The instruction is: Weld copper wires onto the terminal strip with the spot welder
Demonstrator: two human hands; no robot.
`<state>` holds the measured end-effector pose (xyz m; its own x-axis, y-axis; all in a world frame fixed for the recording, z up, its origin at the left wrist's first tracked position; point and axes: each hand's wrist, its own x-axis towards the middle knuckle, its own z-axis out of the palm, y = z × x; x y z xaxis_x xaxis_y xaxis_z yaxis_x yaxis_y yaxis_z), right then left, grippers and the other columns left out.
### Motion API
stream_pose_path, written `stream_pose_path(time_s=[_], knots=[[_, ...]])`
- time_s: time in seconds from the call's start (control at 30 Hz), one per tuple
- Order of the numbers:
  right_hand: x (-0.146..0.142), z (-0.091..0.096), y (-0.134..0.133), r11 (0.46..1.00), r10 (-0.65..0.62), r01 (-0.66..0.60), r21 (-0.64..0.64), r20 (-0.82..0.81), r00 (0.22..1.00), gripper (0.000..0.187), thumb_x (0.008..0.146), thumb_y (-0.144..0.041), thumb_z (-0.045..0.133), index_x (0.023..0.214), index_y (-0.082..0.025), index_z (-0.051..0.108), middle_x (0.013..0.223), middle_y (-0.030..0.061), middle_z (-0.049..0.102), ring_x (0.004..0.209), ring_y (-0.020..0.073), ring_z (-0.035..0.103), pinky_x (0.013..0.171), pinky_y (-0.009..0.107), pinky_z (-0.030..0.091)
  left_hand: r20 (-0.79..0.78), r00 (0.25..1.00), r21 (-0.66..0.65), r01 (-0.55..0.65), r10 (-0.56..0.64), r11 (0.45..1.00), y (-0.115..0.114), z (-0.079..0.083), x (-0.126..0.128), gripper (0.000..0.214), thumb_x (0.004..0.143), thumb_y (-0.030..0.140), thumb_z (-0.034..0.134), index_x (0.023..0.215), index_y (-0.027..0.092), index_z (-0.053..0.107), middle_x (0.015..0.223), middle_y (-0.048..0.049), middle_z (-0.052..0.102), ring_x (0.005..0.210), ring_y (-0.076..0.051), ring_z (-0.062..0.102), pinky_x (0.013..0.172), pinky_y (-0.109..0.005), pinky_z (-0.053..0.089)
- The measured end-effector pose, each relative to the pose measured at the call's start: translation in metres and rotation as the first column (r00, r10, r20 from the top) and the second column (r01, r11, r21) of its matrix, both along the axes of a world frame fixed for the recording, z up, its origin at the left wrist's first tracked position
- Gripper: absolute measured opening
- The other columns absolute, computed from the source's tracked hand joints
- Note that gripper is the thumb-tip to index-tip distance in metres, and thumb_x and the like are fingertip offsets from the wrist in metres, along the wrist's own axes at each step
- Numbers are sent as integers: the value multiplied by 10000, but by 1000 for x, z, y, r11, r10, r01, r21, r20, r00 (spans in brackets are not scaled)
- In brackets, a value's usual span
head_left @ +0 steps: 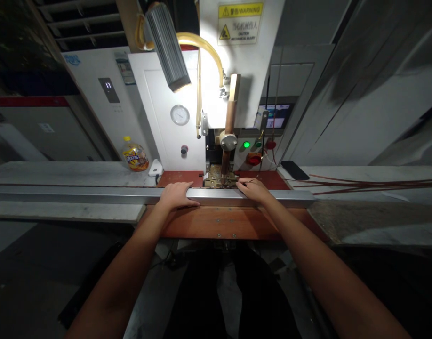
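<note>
A long silver metal bar (223,194) lies crosswise in front of the welding-type machine. My left hand (175,194) grips it from above, thumb along the near face and fingers over the back edge. My right hand (254,189) is closed in a pinch on a thin rod (244,182) behind the bar, just right of the metal fixture (218,179); the fingertips partly hide the rod. Above that fixture stands the copper-coloured electrode column (230,115), its lower end close to the fixture. A thin brown strip (60,185) runs along the bar's back edge at left.
Several brown rods (371,183) lie on the right tabletop near a black phone (294,170). An orange-labelled bottle (135,154) and a white device (156,168) stand at left. Buttons, a lit green one (246,145) among them, face me. A brown board (216,221) projects toward my legs.
</note>
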<state>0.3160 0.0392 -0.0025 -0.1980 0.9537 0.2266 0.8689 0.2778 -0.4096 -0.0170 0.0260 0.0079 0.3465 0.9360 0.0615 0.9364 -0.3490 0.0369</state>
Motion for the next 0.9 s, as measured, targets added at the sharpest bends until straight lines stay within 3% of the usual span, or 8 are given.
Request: stream_pose_path(time_s=[0.3,0.6,0.9], knots=[[-1,6,-3,1000,5,-5,-5,19,1000,337,949,-406,480,1022,-293,789,1174,24,771,1074,229,685,916,289,489,-30,999,-9,-36,35,999,-2,3,1,896,603,913,597,1196,248,690,1183,-128,735,1069,-374,667,856,-409,483],[-5,13,-7,999,-13,15,-37,55,998,343,959,-396,477,1049,-289,790,1199,29,763,1083,240,688,922,296,492,-25,999,-5,-36,36,999,-2,1,1,842,619,902,597,1137,244,685,1162,-129,729,1056,-362,661,852,-394,464],[-3,7,-4,1000,-11,13,-24,58,998,368,967,-414,464,1100,-279,779,1246,28,747,1124,228,677,958,288,484,-46,998,0,-48,48,999,-5,5,3,857,628,902,589,1153,231,686,1157,-128,732,1046,-362,663,838,-392,463]])
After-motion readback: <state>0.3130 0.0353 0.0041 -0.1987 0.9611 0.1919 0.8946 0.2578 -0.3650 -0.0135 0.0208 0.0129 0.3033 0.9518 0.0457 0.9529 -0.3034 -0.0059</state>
